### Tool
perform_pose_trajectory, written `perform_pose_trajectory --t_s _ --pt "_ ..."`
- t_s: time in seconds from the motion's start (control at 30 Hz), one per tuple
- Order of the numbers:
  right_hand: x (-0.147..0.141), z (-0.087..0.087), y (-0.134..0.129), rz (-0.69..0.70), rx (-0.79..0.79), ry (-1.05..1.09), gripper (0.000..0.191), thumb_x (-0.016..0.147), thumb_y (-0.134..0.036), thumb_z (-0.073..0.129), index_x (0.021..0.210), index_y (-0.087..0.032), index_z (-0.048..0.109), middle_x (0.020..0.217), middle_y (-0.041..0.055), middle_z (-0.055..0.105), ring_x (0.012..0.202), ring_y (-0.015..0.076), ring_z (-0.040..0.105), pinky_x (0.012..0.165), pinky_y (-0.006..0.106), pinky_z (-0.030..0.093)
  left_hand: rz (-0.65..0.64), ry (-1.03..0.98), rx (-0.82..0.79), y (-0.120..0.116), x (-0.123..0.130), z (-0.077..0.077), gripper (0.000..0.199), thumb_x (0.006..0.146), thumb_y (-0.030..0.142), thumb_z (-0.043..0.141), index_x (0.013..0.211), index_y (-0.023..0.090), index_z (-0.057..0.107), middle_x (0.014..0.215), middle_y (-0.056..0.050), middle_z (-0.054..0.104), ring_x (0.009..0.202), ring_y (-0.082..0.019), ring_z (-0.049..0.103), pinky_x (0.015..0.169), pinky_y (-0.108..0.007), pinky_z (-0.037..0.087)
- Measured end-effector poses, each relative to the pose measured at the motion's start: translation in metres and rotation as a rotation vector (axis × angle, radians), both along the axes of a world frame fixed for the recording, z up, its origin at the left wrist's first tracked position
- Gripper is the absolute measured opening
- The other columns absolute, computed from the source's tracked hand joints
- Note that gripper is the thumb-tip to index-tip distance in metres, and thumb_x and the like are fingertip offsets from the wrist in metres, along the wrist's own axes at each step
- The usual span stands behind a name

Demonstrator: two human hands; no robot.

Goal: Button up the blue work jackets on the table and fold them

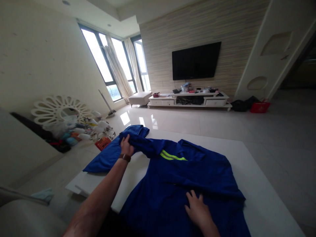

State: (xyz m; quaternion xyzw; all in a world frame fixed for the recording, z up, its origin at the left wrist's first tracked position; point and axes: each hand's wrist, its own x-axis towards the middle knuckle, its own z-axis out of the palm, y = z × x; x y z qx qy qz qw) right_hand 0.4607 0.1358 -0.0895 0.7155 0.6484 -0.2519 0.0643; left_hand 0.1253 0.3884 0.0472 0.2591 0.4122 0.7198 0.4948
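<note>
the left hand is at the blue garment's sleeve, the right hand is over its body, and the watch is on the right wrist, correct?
Not quite: the watch is on the left wrist, as the head view shows. The left hand is at the blue garment's sleeve, and the right hand is over its body.

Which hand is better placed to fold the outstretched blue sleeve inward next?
Probably the left hand, which is on the outer end of the sleeve. The right hand rests with fingers spread on the striped garment, away from that sleeve, so it may suit steadying instead.
</note>
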Motion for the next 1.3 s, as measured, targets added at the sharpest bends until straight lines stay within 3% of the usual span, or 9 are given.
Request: perform_pose_trajectory --t_s 0.07,0.23,0.3,0.47,0.67,0.83,1.07,1.2,1.3 --pt "-0.001 0.001 0.001 -0.008 -0.014 -0.005 0.057 0.092 -0.027 0.051 0.149 -0.03 0.048 0.165 0.0078 0.031 0.147 0.0478 0.028 0.096 0.058 0.052 0.031 0.388 0.246 -0.013 0.042 0.006 0.012 0.086 0.021 0.071 0.096 0.019 0.076 0.123 -0.008 0.07 0.125 -0.026 0.059 0.109 -0.038 0.048" --pt "0.0 0.002 -0.001 -0.001 -0.021 -0.014 0.058 0.092 -0.026 0.051 0.15 -0.029 0.046 0.163 0.0104 0.033 0.146 0.0476 0.029 0.095 0.06 0.051 -0.907 1.412 0.618 -0.068 0.134 -0.051 0.046 0.083 0.022 0.066 0.129 0.03 0.07 0.154 -0.005 0.049 0.143 -0.031 0.043 0.124 -0.05 0.027" --pt "0.001 0.001 -0.003 0.0 0.002 -0.007 0.056 0.091 -0.025 0.051 0.147 -0.03 0.05 0.161 0.0104 0.036 0.145 0.0467 0.031 0.095 0.061 0.051 -1.076 1.623 0.593 -0.08 0.146 -0.085 0.069 0.079 0.022 0.068 0.146 0.035 0.054 0.159 -0.005 0.043 0.149 -0.034 0.033 0.125 -0.061 0.014" --pt "0.003 0.003 -0.005 -0.005 0.026 0.049 0.049 0.091 -0.027 0.052 0.139 -0.03 0.055 0.158 0.0085 0.038 0.142 0.045 0.034 0.094 0.06 0.051 -0.9 1.864 0.292 -0.074 0.114 -0.141 0.091 0.077 0.019 0.063 0.159 0.038 0.028 0.17 -0.004 0.016 0.155 -0.043 0.004 0.116 -0.078 0.002" --pt "0.007 0.007 -0.005 -0.02 0.04 0.082 0.044 0.091 -0.029 0.052 0.134 -0.029 0.058 0.153 0.0088 0.044 0.138 0.0432 0.039 0.093 0.059 0.051 -0.787 1.597 0.061 -0.049 0.047 -0.156 0.046 0.095 0.027 0.047 0.137 0.04 0.062 0.16 -0.002 0.042 0.155 -0.036 0.016 0.121 -0.068 0.003" --pt "0.008 0.004 -0.005 -0.053 0.001 0.119 0.05 0.091 -0.031 0.051 0.141 -0.031 0.054 0.159 0.0071 0.037 0.144 0.0436 0.031 0.099 0.063 0.047 -0.53 1.341 -0.114 -0.06 0.019 -0.168 0.072 0.076 0.038 0.076 0.145 0.03 0.057 0.16 -0.013 0.039 0.15 -0.044 0.025 0.122 -0.061 0.017" --pt "0.007 -0.015 -0.003 -0.067 -0.159 0.098 0.1 0.069 -0.035 0.081 0.154 -0.052 0.029 0.171 -0.0004 0.006 0.153 0.0473 0.003 0.105 0.08 0.024 -0.725 1.586 -0.055 -0.093 0.009 -0.196 0.052 0.095 0.051 0.054 0.146 0.051 0.048 0.166 0.003 0.029 0.155 -0.037 0.013 0.119 -0.065 -0.012" --pt "0.015 -0.03 0.015 -0.009 -0.116 0.079 0.129 0.055 -0.029 0.09 0.155 -0.057 0.014 0.171 -0.0035 0.0 0.155 0.0409 -0.006 0.109 0.079 0.011 -0.617 1.488 0.031 -0.07 0.008 -0.207 0.05 0.094 0.051 0.055 0.144 0.047 0.053 0.164 0.002 0.034 0.156 -0.033 0.013 0.119 -0.057 -0.02" --pt "0.013 -0.027 0.037 -0.031 0.032 0.054 0.108 0.071 -0.035 0.081 0.158 -0.048 0.018 0.171 -0.0016 0.008 0.156 0.0332 -0.002 0.117 0.066 0.014 -0.575 1.342 0.023 -0.036 0.009 -0.198 0.048 0.087 0.05 0.066 0.134 0.041 0.062 0.161 -0.003 0.041 0.156 -0.034 0.014 0.12 -0.056 -0.018"
